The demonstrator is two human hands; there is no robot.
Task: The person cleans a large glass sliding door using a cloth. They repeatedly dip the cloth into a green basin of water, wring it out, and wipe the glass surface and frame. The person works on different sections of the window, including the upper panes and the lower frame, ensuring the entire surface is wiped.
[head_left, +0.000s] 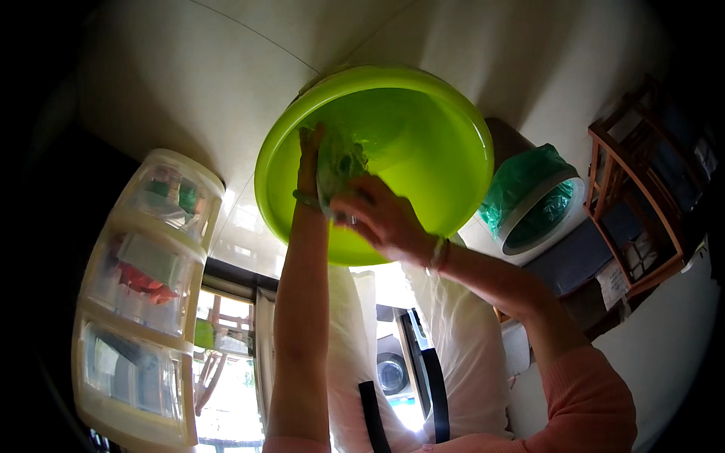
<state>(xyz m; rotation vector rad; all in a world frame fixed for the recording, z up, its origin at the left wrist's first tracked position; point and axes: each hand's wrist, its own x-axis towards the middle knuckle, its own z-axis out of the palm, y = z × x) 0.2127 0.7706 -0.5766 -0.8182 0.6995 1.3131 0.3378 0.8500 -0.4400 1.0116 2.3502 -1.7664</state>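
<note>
Nearest, the right hand [381, 219] and left hand [308, 162] close together on a wad of pale green cloth [340, 162] at nine o'clock inside the green basin [445, 136]. This looks like wringing; next calls for firm twisting over the basin.

We count one green basin [423, 143], two hands in it, one lined bin [540, 204] beside it, and three clear drawers [143, 302] left of it.

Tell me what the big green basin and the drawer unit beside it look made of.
Green basin: likely plastic, smooth and glossy, light glowing through its wall. Drawer unit: probably translucent plastic in a cream frame; contents show through the fronts.
</note>
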